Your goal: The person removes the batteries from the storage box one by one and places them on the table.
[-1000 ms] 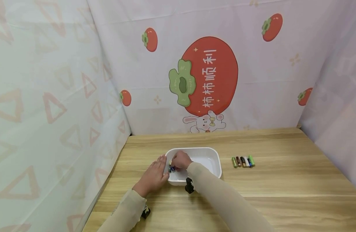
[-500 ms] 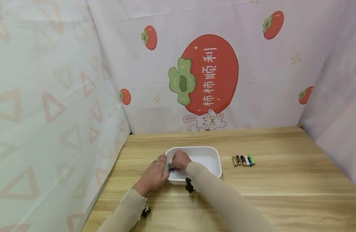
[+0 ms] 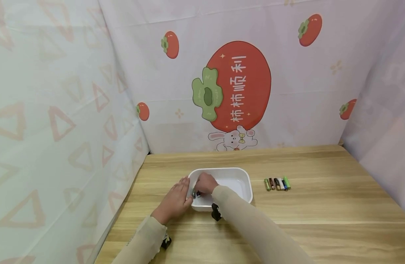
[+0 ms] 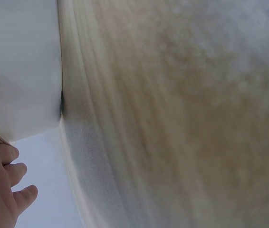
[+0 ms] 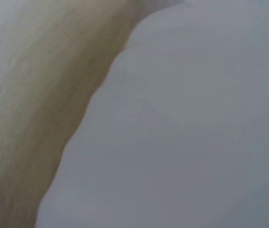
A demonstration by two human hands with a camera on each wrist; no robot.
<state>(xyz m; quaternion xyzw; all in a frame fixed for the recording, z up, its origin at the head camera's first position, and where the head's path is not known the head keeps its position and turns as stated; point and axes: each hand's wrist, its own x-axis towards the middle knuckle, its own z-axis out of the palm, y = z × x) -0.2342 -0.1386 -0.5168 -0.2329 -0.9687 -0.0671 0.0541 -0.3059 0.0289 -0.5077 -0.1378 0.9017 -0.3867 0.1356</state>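
A white rectangular tray (image 3: 237, 180) stands on the wooden table. Against its left edge lies my left hand (image 3: 172, 201), fingers extended and together; the left wrist view shows that hand's fingertips (image 4: 18, 172) at the tray's outer wall. My right hand (image 3: 206, 183) reaches down inside the left part of the tray with curled fingers. Two small batteries show there: one battery (image 3: 194, 193) close to the left wall, and a dark battery (image 3: 198, 194) at the right fingertips, which pinch it. The back of the hand hides part of the grip. The right wrist view shows no fingers.
To the right of the tray, a row of several batteries (image 3: 277, 184) lies side by side on the table (image 3: 321, 205). Printed cloth (image 3: 176, 135) hangs behind and at both sides. Black wrist cameras are strapped below both sleeves.
Both hands stay nearly in place. The batteries by the right fingers have shifted slightly, and the one at the fingertips looks dark now where blue showed before.
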